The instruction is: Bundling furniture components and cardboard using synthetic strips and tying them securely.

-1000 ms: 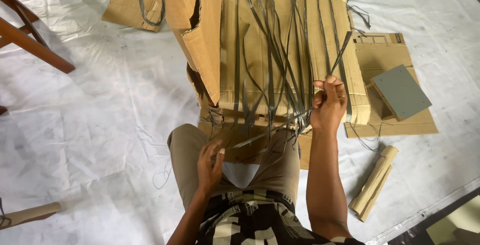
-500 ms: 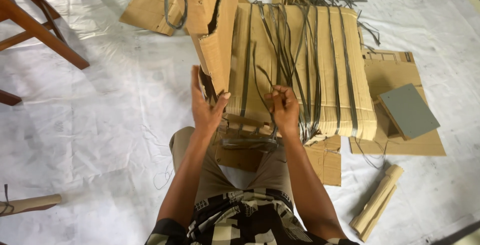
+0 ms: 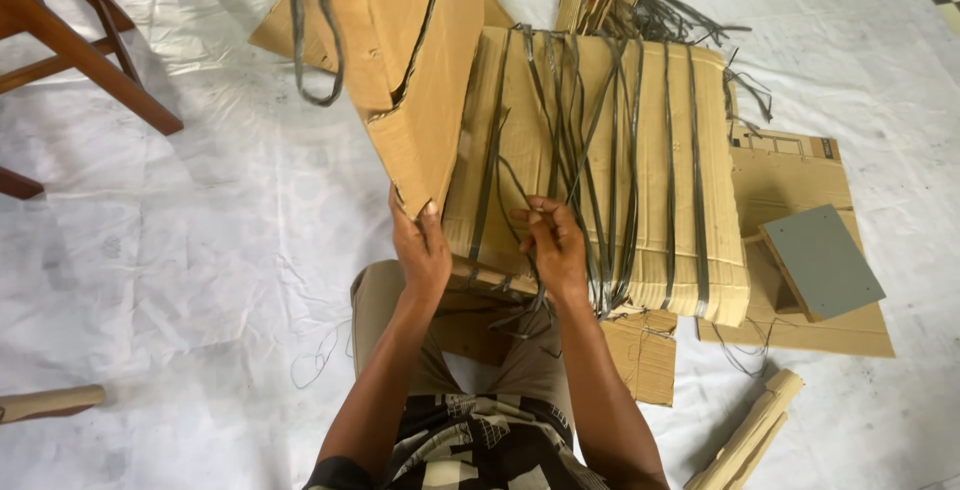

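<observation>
A thick stack of flattened cardboard lies in front of my knees, wrapped lengthwise with several grey plastic straps. My right hand rests on the stack's near edge with its fingers pinched shut on some of the straps. My left hand presses flat against the stack's near left corner, just under the lower tip of a tilted cardboard box that leans over the stack's left side. Loose strap ends hang down over my lap.
Brown wooden chair legs stand at the upper left. A grey board lies on flat cardboard to the right. A rolled cardboard piece lies at lower right, another roll at far left. White sheeting covers the floor.
My right hand dropped from holding straps high on the right to the stack's near middle. My left hand rose from my lap to the stack's left corner.
</observation>
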